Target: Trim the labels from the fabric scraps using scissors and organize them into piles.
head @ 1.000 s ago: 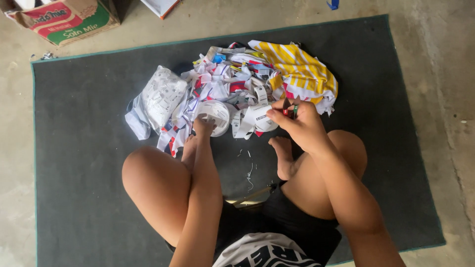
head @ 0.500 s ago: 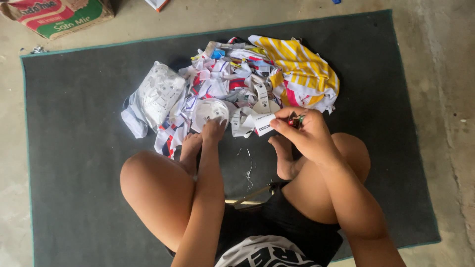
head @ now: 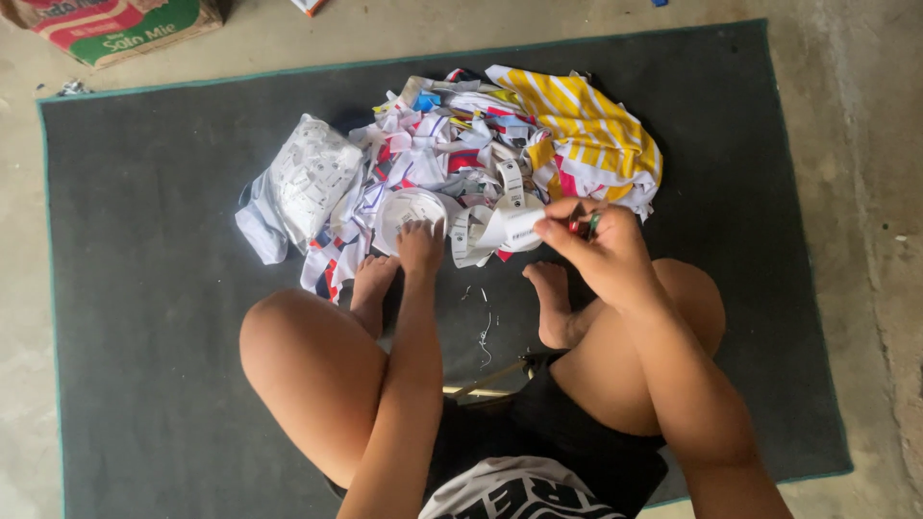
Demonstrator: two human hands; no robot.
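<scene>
Paper scraps (head: 461, 163) lie in a big heap near the far edge of a dark mat (head: 144, 288), a little toward its right side. The bits are white, red and blue. A person sits cross-legged on the mat, close to its near edge, with bare feet pointing at the heap.

The left hand (head: 421, 245) reaches out to the near side of the heap. Its fingers press down on a round white roll of paper tape (head: 404, 207), but I cannot tell if they are curled around it. The right hand (head: 601, 252) is lifted up just beside the heap. Its fingers are pinched tight on a small red and green tool (head: 582, 226) (too hidden to name), and a white paper strip (head: 510, 226) touches its fingertips.

A yellow-and-white striped cloth (head: 586, 130) rests on the right of the heap. A clear bag of white tags (head: 303, 178) sits at its left. A cardboard box (head: 115, 29) stands on the floor past the far left corner of the mat.
</scene>
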